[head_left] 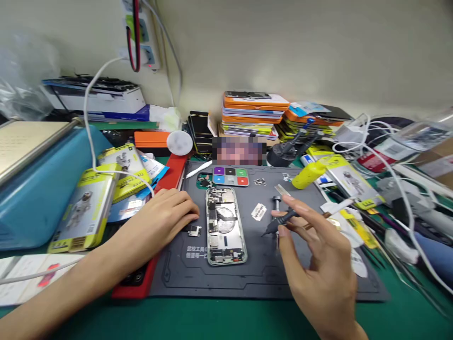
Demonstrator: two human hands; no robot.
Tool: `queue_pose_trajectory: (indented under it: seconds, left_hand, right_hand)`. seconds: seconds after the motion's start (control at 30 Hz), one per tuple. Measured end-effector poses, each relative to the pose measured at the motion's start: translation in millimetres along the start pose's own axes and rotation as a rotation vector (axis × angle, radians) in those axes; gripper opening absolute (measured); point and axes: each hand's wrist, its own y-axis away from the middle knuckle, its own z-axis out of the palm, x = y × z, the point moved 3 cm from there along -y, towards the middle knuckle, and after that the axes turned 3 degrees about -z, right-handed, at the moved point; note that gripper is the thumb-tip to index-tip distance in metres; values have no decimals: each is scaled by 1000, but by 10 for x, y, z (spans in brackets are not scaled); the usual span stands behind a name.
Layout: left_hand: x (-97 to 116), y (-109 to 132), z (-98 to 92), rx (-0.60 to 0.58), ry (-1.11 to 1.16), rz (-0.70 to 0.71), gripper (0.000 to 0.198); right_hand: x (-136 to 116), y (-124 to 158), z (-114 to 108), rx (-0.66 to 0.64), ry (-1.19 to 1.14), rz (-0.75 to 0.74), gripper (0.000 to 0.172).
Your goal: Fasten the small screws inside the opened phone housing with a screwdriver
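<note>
1. Opened phone, innards exposed; lies flat on the grey mat, centre of frame, between the hands; mat sits on the green counter.
2. Right hand, lower right; fingers pinch a dark screwdriver-like tool, tip angled down-left, apart from the phone; pale-ended stick passes behind the fingers, grip on it unclear.
3. Left hand, left of centre; fingers curled, palm down, near a small metal part; undersides hidden, cannot tell if anything is gripped.
4. Nearby: coloured tray just above the phone; loose metal plate to its right.
5. Step, judged: driver being readied or handled beside the phone, not in contact; next move would call for a firm, steady driver grip, tip clear of loose parts, phone braced against sliding.
</note>
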Motion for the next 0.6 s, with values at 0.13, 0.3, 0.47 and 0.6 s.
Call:
queue_pose_trajectory:
  seconds: [0.13,0.3,0.47,0.6]
  left_hand:
    - [17,-7,-32,6,7,-13,27]
    - [4,-1,-29,-4,33,-34,33]
    - [6,0,-21,13,20,-25,32]
    - [5,-2,-14,18,16,-4,26]
  right_hand:
    - [30,-33,-6,28,10,96,31]
    - [18,-46,14,30,1,114,32]
    - [46,-17,15,19,20,98,38]
    - [44,5,5,13,-4,16,49]
